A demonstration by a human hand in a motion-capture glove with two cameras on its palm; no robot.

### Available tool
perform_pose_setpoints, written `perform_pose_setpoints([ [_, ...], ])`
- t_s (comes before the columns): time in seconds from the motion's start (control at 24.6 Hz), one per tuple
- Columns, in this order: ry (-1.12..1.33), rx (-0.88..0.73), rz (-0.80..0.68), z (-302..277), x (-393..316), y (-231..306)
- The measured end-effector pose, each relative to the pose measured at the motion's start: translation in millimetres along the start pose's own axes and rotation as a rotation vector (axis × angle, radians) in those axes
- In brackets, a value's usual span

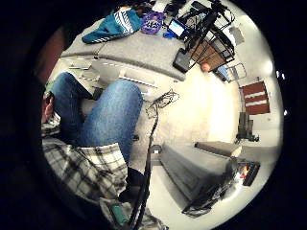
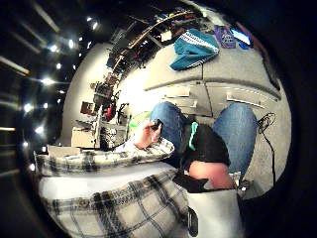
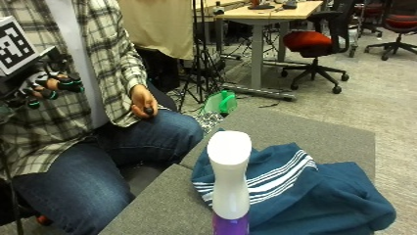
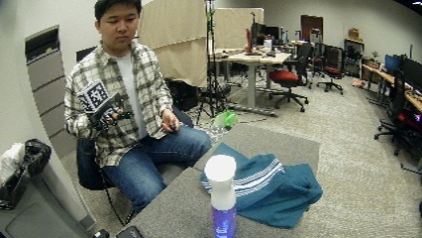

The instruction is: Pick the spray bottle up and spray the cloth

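The spray bottle, white on top and purple below, stands upright at the near edge of the grey table. Right behind it lies the teal cloth with white stripes, bunched up. My gloved right hand is held up in front of the person's chest, well away from the table, fingers loosely curled around nothing. The bare left hand rests on the thigh with a small dark object in it. Both palm views show the cloth and the bottle far off on the table.
The person sits on a chair at the table's far side. Behind are a tripod, a desk, red office chairs and a green object on the floor. A bin with a black bag stands at the left.
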State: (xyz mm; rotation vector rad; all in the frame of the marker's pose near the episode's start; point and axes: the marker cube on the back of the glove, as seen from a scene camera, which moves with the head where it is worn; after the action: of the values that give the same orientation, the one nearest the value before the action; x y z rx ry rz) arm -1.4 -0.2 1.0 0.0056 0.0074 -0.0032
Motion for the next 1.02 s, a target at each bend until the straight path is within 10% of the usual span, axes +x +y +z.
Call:
perform_pose_setpoints([
  [1.02,0.023,-0.019,0.018,2.7,17.6,-56.4],
])
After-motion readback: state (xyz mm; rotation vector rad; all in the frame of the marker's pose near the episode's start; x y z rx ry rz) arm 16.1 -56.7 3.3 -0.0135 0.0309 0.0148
